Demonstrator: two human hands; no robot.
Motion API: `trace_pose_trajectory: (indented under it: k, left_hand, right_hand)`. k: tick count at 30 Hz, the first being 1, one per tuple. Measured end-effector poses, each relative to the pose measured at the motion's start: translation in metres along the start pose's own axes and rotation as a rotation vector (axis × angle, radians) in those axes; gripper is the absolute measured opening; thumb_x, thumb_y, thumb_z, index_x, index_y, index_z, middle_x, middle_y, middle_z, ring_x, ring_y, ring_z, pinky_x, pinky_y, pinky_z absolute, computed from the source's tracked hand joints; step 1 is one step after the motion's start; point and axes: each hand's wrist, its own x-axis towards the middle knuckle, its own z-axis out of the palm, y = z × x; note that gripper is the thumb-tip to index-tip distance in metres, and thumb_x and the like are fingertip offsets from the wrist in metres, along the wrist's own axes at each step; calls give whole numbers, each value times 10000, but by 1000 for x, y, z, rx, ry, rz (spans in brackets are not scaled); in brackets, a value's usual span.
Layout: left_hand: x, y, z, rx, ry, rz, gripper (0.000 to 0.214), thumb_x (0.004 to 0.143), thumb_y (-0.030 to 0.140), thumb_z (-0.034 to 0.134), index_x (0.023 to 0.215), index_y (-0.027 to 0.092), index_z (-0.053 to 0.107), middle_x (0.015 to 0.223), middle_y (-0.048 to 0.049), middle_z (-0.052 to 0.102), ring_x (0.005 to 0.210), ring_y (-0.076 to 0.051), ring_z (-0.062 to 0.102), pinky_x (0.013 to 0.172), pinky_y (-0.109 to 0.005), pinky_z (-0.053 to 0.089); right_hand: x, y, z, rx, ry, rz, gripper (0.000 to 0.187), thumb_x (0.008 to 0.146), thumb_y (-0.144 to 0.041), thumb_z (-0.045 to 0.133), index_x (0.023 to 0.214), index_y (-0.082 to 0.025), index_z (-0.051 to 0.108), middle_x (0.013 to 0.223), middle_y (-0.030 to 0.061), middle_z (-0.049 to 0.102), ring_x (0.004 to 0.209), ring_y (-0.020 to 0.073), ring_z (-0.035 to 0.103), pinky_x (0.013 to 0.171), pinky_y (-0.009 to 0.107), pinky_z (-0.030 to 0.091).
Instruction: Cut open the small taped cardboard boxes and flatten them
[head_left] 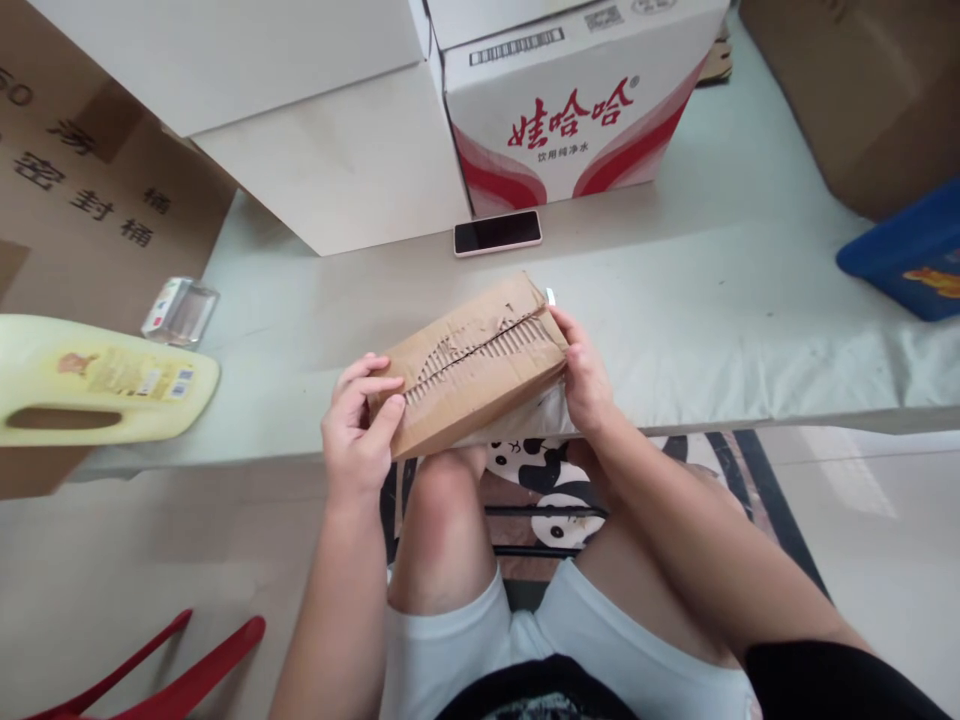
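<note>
A small brown cardboard box (472,365) with a torn top, its corrugated layer showing, is held between both hands at the near edge of the pale table (675,330). My left hand (358,430) grips its left end, fingers curled over the top. At the right end my right hand (585,375) is closed around the box. A bit of white tape or paper sticks out at the box's far right corner.
A phone (497,232) lies face up behind the box. White cartons (337,150) and a red-and-white printed carton (577,100) stand at the back. A yellow jug (97,380) and a small clear container (180,312) lie left. A blue bin (907,250) sits right.
</note>
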Motion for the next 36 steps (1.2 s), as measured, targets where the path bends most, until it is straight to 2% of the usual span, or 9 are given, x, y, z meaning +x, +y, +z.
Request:
trace_pose_trajectory:
  k: [9, 12, 15, 21, 24, 28, 30, 32, 36]
  left_hand:
    - [-1, -25, -33, -197, 208, -302, 193, 688, 364, 775, 812, 232, 707, 1203, -66, 707, 1254, -275, 607, 1112, -453, 463]
    - [-4, -37, -38, -290, 306, -422, 210, 682, 362, 765, 843, 242, 702, 1306, -49, 681, 1224, -248, 625, 997, -374, 532]
    - [-8, -38, -33, -337, 330, -436, 270, 759, 466, 701, 917, 247, 700, 1316, -45, 690, 1207, -238, 644, 939, -347, 560]
    - [-29, -16, -1, -562, -31, -661, 731, 712, 854, 565, 1056, 231, 731, 1087, -107, 781, 1062, -311, 725, 821, -418, 614]
    - [-38, -4, 24, -612, -226, -847, 777, 674, 860, 622, 1083, 208, 734, 1076, -152, 782, 938, -321, 758, 656, -380, 601]
    - [-43, 7, 50, -404, -602, -948, 500, 768, 637, 699, 995, 194, 749, 978, -140, 786, 735, -262, 754, 480, -282, 473]
    - [-43, 12, 54, -228, -657, -893, 307, 786, 488, 711, 802, 183, 738, 777, -102, 760, 581, -212, 691, 447, -271, 426]
    - [-41, 17, 50, -99, -476, -771, 282, 800, 425, 676, 643, 192, 668, 600, -52, 674, 489, -178, 608, 462, -286, 441]
    - [-30, 28, 37, 62, 208, -215, 199, 857, 374, 593, 772, 206, 659, 713, -29, 674, 724, -196, 677, 716, -348, 569]
  right_hand:
    - [0, 5, 5, -47, -59, 199, 718, 912, -738, 479, 1439, -253, 520, 1501, 139, 568, 1379, 308, 558, 1171, 550, 444]
    - [-1, 5, 15, -3, -327, 205, 653, 949, -700, 438, 1417, -265, 573, 1479, 112, 601, 1351, 302, 591, 1167, 575, 444]
    - [-6, 4, 25, 1, -505, 15, 636, 954, -662, 469, 1464, -289, 542, 1553, 80, 530, 1468, 294, 470, 1236, 572, 347]
    - [-15, -2, 16, -87, -430, -80, 756, 923, -651, 545, 1587, -361, 331, 1735, 56, 148, 1594, 318, 191, 1259, 607, 253]
    - [-15, -12, 5, -70, -321, -165, 662, 948, -618, 523, 1550, -389, 372, 1731, 30, 172, 1596, 296, 193, 1258, 563, 296]
    - [-13, -20, -3, -49, -130, -199, 523, 974, -572, 498, 1448, -354, 462, 1671, 73, 311, 1571, 307, 266, 1237, 591, 316]
    - [-12, -20, -3, -53, -78, -189, 419, 981, -531, 504, 1347, -327, 529, 1601, 98, 412, 1531, 307, 350, 1207, 587, 362]
    - [-12, -19, -2, -58, -80, -185, 342, 979, -489, 528, 1272, -315, 556, 1500, 111, 513, 1467, 299, 446, 1170, 568, 413]
    - [-12, -16, 1, -44, -116, -190, 312, 972, -445, 555, 1257, -321, 535, 1368, 105, 600, 1397, 275, 517, 1141, 537, 445]
